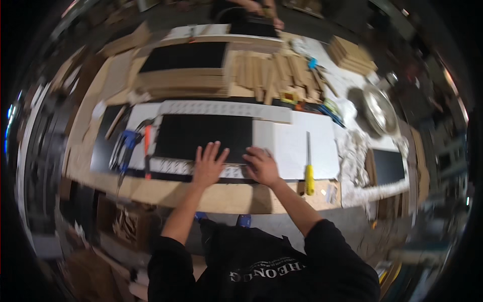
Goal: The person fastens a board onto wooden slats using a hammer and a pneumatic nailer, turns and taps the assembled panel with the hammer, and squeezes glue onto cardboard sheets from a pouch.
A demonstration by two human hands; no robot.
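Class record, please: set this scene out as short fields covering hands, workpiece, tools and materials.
Left hand: spread over near edge of black panel
Right hand: at panel's near right corner
Tools left: blue tool, orange tool
Tool right: yellow-handled screwdriver
Materials beyond: stacked boards, wooden strips

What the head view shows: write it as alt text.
A person's left hand lies spread over the near edge of a black panel on a cluttered workbench, the right hand at the panel's near right corner. A yellow-handled tool lies to the right, a blue tool to the left; stacked boards and wooden strips lie beyond.
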